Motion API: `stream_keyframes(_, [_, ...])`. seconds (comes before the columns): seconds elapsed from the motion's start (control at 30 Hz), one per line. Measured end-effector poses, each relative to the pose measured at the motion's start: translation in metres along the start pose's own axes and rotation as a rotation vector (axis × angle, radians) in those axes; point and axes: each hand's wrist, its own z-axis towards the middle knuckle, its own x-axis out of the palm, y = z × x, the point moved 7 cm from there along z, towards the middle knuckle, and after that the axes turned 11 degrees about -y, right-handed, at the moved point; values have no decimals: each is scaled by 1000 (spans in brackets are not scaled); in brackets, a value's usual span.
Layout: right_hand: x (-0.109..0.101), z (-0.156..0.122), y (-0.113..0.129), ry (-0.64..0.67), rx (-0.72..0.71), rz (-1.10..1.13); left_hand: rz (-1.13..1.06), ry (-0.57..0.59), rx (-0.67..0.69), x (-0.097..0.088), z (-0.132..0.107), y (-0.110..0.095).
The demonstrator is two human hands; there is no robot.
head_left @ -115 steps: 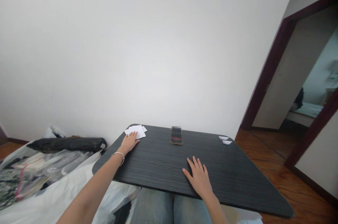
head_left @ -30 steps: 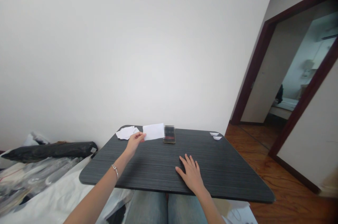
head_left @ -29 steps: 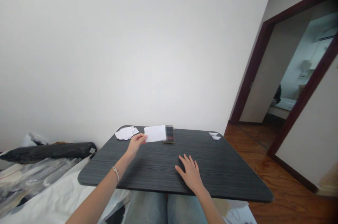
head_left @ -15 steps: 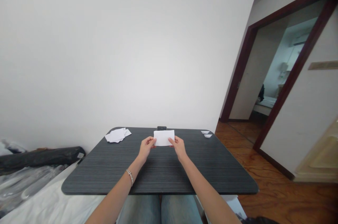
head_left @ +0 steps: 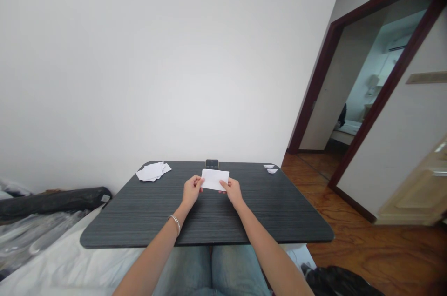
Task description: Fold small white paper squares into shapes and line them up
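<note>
The paper [head_left: 215, 178] has come from the far-left pile [head_left: 152, 171] to above mid-counter [head_left: 279, 212]. The right hand [head_left: 233, 190], flat a second ago, now pinches its right edge and the left hand [head_left: 191, 190] its left, so both hands share it, near the phone [head_left: 212, 164].

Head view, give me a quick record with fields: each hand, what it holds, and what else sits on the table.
left hand: pinches the left edge of the paper sheet
right hand: pinches the right edge of the same sheet
paper sheet: white, held over the table
paper pile: far left corner
dark phone: far edge, behind the sheet
folded pieces: two, white, far right corner
</note>
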Motion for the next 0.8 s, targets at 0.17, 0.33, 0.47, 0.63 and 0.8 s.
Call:
stream_keyframes(0.17, [-1, -5, 2, 12, -6, -41, -6, 42, -31, 5, -1, 3])
stream_keyframes(0.33, [8, -13, 7, 107, -14, -59, -46, 71, -39, 7, -1, -1])
stream_keyframes(0.47, [11, -14, 7, 134, -21, -80, -88, 58, -48, 4, -2, -4])
stream_keyframes(0.63, [9, -13, 7, 115, -49, -84, -106, 15, -21, 0, -1, -8])
stream_keyframes(0.8, [-1, -8, 8, -2, -76, -80, -108, 7, -18, -1, -1, -10])
